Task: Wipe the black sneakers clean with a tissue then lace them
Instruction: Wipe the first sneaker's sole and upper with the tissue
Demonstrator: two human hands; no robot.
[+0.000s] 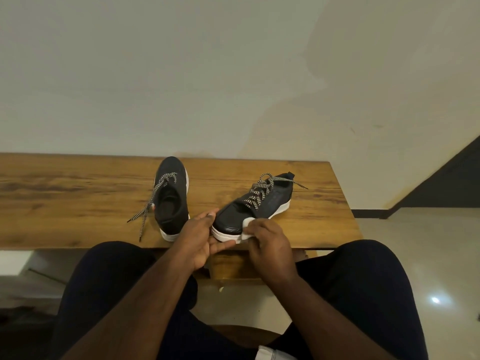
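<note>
Wooden surface [78,193] carried two black sneakers with white soles. The left sneaker [172,201] stood heel toward the person, its checkered lace [150,203] trailing loose onto the wood. The right sneaker [255,207] lay angled, its toe at the near edge, its laces partly threaded. The left hand [200,237] cupped that toe, fingers fairly straight, thumb on top and fingers under the sole. The right hand [267,242] had its fingers curled round a white tissue [246,227], pressing it against the toe's side. No writing was readable on either sneaker.
</note>
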